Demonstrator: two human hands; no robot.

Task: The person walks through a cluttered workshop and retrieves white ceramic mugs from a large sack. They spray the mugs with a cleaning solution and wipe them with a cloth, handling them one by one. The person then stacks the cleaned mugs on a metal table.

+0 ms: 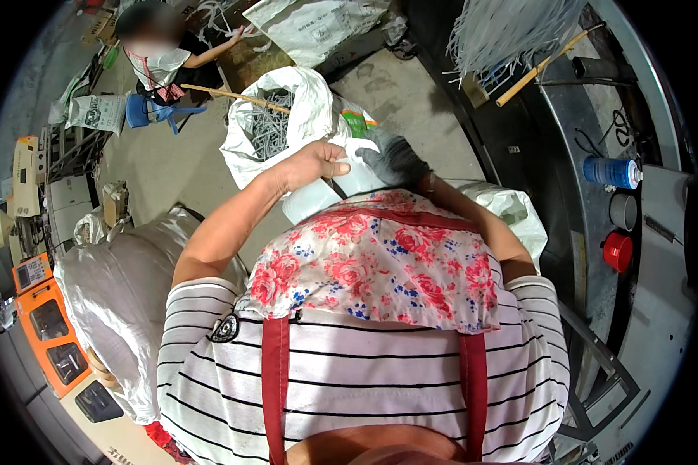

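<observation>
My bare left hand is closed, thumb and fingers pinching the edge of a pale, thin-looking white piece in front of my floral apron. On the other side of that piece, my right hand, in a dark grey glove, is curled around its upper edge. Another whitish piece shows below my left wrist; I cannot tell whether the two are joined. Just beyond my hands stands an open white woven sack filled with grey plastic strips.
A wooden stick lies across the sack. White strips hang over the machine at right, near a blue can and red cup. A large wrapped bundle is at left. Another person sits far left by a blue stool.
</observation>
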